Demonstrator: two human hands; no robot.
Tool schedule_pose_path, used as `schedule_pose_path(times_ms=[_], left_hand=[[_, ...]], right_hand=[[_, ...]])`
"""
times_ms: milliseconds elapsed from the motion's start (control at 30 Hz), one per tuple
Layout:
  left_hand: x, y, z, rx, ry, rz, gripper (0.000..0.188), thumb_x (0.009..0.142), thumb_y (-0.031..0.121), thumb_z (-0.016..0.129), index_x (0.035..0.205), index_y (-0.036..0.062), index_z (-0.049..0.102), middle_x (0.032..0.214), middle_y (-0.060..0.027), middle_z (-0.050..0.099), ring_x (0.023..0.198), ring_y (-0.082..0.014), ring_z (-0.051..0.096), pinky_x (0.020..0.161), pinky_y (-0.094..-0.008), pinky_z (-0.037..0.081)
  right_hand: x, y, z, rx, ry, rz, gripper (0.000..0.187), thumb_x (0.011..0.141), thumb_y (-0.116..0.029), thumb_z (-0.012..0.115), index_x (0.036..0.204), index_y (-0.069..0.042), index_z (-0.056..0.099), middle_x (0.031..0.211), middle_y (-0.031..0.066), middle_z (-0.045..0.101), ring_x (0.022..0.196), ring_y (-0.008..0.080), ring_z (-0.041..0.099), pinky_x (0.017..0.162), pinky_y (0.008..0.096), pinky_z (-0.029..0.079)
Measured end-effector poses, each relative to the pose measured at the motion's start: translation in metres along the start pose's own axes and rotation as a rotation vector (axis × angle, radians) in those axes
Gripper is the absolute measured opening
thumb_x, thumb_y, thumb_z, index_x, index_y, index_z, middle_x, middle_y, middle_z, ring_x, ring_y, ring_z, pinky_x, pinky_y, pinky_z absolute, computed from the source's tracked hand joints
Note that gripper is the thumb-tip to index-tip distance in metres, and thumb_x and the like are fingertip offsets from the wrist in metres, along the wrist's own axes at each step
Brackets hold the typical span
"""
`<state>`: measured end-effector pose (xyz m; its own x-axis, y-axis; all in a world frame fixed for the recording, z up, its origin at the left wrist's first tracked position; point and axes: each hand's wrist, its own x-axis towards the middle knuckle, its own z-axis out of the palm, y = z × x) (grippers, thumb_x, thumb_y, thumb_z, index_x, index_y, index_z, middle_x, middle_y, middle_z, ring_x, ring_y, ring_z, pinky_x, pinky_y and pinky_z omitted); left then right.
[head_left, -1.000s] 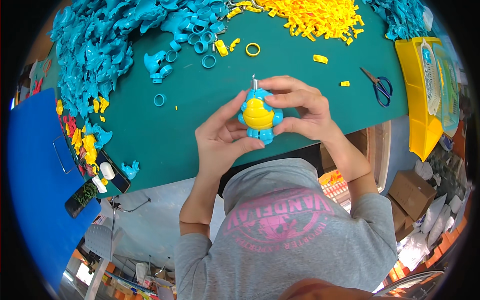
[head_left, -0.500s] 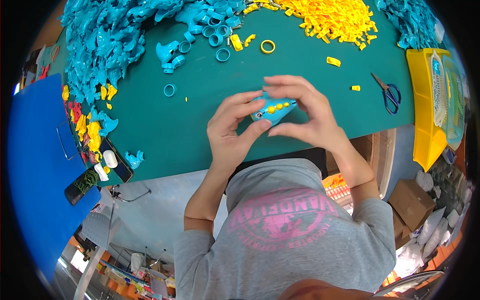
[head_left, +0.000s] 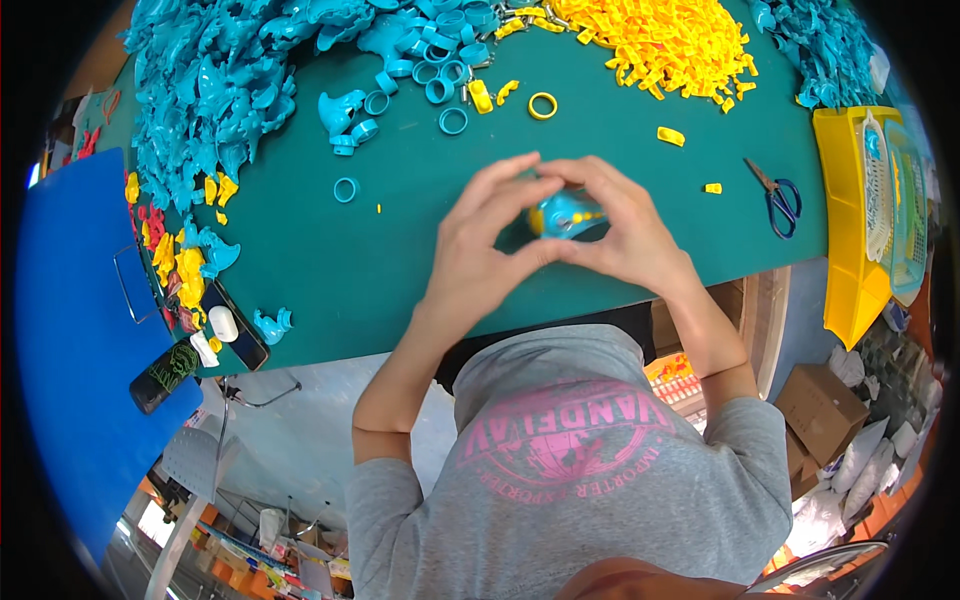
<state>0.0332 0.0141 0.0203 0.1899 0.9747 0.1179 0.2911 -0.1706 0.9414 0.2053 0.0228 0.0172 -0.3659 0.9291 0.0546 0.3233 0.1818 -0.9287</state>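
A small blue and yellow plastic toy [head_left: 566,214] is pinched between both hands above the green table [head_left: 400,250]. My left hand [head_left: 482,250] grips its left side with thumb and fingers curled over it. From the right, my right hand [head_left: 628,228] closes its fingers over the top, hiding most of the toy. Only a sliver of blue shell with yellow dots shows between the fingers.
A heap of blue plastic parts [head_left: 220,80] fills the far left, a yellow heap [head_left: 660,40] the far middle. Loose blue rings [head_left: 453,120], a yellow ring [head_left: 542,105], scissors [head_left: 778,200], a yellow bin [head_left: 850,230], two phones [head_left: 225,325] and a blue board [head_left: 70,320] lie around.
The toy, first held upright with its yellow belly showing, has been tipped on its side and lowered toward the table. Both hands have closed more tightly over it.
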Motion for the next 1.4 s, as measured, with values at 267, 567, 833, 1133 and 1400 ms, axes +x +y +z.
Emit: schedule_pose_path(times_ms=[267,567,833,1133,1400], left_hand=[[0.076,-0.041,0.015,0.710,-0.006,0.391,0.033,0.066,0.022,0.074,0.093,0.0059,0.063,0.090,-0.0057,0.055,0.082,-0.0234,0.051,0.069,-0.0339,0.045],[0.029,-0.045,0.011,0.386,-0.094,0.150,0.031,0.067,0.017,0.075,0.092,0.0053,0.060,0.088,-0.0067,0.060,0.087,-0.0245,0.054,0.073,-0.0339,0.046],[0.024,-0.039,-0.021,0.564,-0.074,0.188,0.034,0.065,0.016,0.077,0.093,0.0056,0.062,0.092,-0.0063,0.060,0.088,-0.0251,0.054,0.074,-0.0351,0.045],[0.057,-0.057,-0.037,0.650,0.107,0.123,0.027,0.067,0.019,0.075,0.087,0.0046,0.064,0.084,-0.0082,0.060,0.080,-0.0263,0.056,0.070,-0.0364,0.045],[0.019,-0.032,0.026,0.461,-0.136,0.284,0.067,0.064,0.016,0.075,0.126,0.0109,0.048,0.083,-0.0010,0.061,0.087,-0.0189,0.050,0.074,-0.0344,0.036]], right_hand=[[-0.008,0.032,-0.047,0.362,0.339,0.304,0.051,0.073,-0.017,0.073,0.117,-0.001,0.052,0.109,0.0078,0.058,0.099,0.0147,0.056,0.088,0.0274,0.043],[-0.012,0.037,-0.045,0.442,0.343,0.280,0.051,0.074,-0.019,0.072,0.117,-0.001,0.052,0.108,0.0084,0.059,0.098,0.0144,0.056,0.087,0.0271,0.044],[-0.010,0.027,-0.039,0.396,0.314,0.258,0.049,0.074,-0.016,0.072,0.116,-0.001,0.053,0.107,0.0078,0.059,0.096,0.0137,0.057,0.086,0.0259,0.045],[-0.014,0.022,-0.037,0.389,0.312,0.268,0.049,0.073,-0.015,0.072,0.117,-0.001,0.053,0.107,0.0080,0.059,0.096,0.0138,0.057,0.086,0.0260,0.045],[-0.013,0.019,-0.033,0.417,0.261,0.269,0.048,0.073,-0.013,0.073,0.116,-0.001,0.054,0.110,0.0073,0.058,0.096,0.0139,0.057,0.086,0.0272,0.046]])
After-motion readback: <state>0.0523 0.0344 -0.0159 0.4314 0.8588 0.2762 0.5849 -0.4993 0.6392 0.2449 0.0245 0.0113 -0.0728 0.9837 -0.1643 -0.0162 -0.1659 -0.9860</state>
